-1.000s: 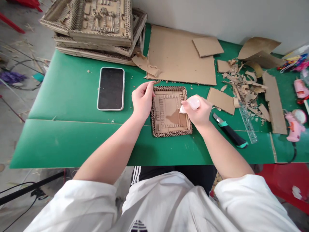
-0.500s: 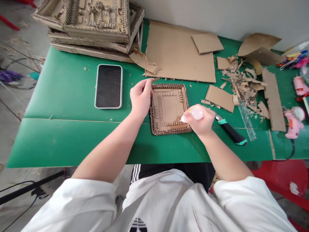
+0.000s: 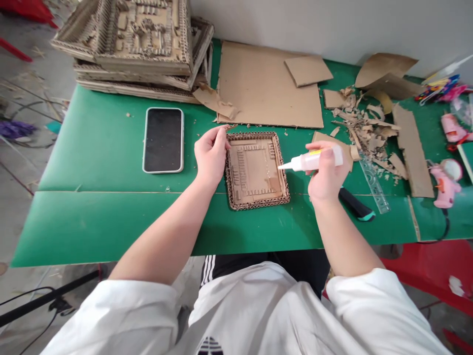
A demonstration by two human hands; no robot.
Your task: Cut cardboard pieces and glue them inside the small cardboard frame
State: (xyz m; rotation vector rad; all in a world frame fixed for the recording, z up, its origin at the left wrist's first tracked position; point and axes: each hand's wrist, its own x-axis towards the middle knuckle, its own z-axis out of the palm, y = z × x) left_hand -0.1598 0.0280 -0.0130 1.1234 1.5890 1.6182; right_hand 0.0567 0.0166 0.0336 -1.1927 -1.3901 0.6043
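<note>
A small square cardboard frame (image 3: pixel 256 170) with a corrugated border lies flat on the green table (image 3: pixel 111 217). My left hand (image 3: pixel 209 157) rests against the frame's left edge, fingers curled on its top left corner. My right hand (image 3: pixel 327 173) grips a small white glue bottle (image 3: pixel 312 160) with a yellow label. The bottle lies nearly level, its nozzle pointing left over the frame's right edge, just above it.
A phone (image 3: pixel 163 140) lies face up left of the frame. A black and teal utility knife (image 3: pixel 356 205) and a clear ruler (image 3: pixel 374 184) lie by my right wrist. Cardboard sheets (image 3: pixel 266 88), scraps (image 3: pixel 369 130), stacked cardboard models (image 3: pixel 136 44) and pink glue guns (image 3: pixel 445 187) fill the back and right.
My right hand has lifted off the frame's lower right and drawn back to the right, turning the glue bottle from tip-down to nearly level. My left hand has stayed on the frame.
</note>
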